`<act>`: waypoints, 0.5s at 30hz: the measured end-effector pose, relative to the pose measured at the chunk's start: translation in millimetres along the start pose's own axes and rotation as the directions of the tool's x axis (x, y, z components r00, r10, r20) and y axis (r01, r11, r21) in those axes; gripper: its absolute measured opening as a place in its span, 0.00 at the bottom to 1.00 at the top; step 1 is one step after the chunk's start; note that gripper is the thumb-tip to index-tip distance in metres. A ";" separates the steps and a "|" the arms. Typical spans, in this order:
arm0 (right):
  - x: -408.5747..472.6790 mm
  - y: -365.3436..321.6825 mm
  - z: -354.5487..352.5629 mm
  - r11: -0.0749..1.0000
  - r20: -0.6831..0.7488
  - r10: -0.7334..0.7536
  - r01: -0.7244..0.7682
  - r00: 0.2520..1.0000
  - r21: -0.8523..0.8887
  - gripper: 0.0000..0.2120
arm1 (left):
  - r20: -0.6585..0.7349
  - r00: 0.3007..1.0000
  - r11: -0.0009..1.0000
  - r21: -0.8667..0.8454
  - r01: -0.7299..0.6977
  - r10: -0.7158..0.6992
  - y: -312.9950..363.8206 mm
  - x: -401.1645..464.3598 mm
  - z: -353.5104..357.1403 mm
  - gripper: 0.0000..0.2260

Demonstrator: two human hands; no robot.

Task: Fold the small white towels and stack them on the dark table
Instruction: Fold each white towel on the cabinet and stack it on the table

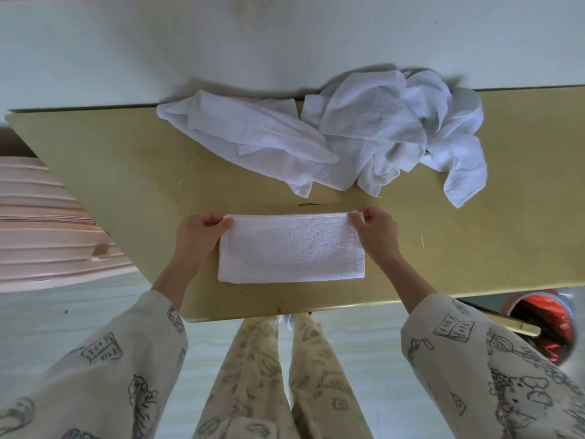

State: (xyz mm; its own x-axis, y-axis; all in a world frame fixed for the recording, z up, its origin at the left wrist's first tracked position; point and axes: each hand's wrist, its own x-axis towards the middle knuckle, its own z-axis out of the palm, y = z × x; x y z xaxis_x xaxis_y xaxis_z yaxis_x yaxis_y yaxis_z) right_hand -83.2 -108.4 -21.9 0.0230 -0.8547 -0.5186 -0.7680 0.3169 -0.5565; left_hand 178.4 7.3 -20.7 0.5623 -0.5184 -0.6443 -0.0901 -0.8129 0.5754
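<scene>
At the far left a pale pink ribbed container (47,223) stands beside the tabletop (126,185), which looks yellowish-tan and scuffed rather than dark. The person's left hand (199,236) comes in from a cream sleeve (120,353) printed with line drawings; its fingers (212,220) are curled and pinch the far left corner of the folded towel (291,248). That towel is small, white and nubbly in texture, lying flat as a neat rectangle near the front edge of the tabletop, directly before the person, its long side running left to right, with a stitched hem showing down its right edge. The far edge looks doubled, two layers lined up together. Beyond it, toward the wall, sits a heap of unfolded white towels (348,137), crumpled and overlapping, one loosely spread at the left, the others bunched to the right. The right hand (376,236) pinches the towel's far right corner, fingers curled tight on the hem. At the far right, below the tabletop's edge, a bin with a red liner (544,324) is partly visible.
</scene>
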 end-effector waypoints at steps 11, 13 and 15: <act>5.0 -0.5 2.3 0.999 -0.007 0.009 -0.010 1.000 -0.031 0.08 | -0.056 0.997 0.999 -0.009 0.050 -0.051 7.4 -1.2 6.3 0.04; 5.3 -0.5 1.6 0.999 -0.004 0.010 -0.010 1.000 -0.041 0.08 | -0.062 0.997 0.999 -0.010 0.051 -0.052 7.9 -1.5 6.9 0.04; 5.5 -0.5 2.0 0.999 -0.006 0.005 -0.005 1.000 -0.039 0.09 | -0.070 0.996 0.999 -0.013 0.051 -0.052 7.2 -1.0 7.0 0.05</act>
State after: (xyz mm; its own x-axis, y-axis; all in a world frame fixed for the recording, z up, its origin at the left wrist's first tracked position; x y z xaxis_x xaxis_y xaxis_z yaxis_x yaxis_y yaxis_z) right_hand -81.4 -112.4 -25.8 0.0157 -0.8558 -0.5171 -0.7923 0.3048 -0.5285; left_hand 171.4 0.1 -19.4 0.6220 -0.4559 -0.6365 -0.0509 -0.8348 0.5482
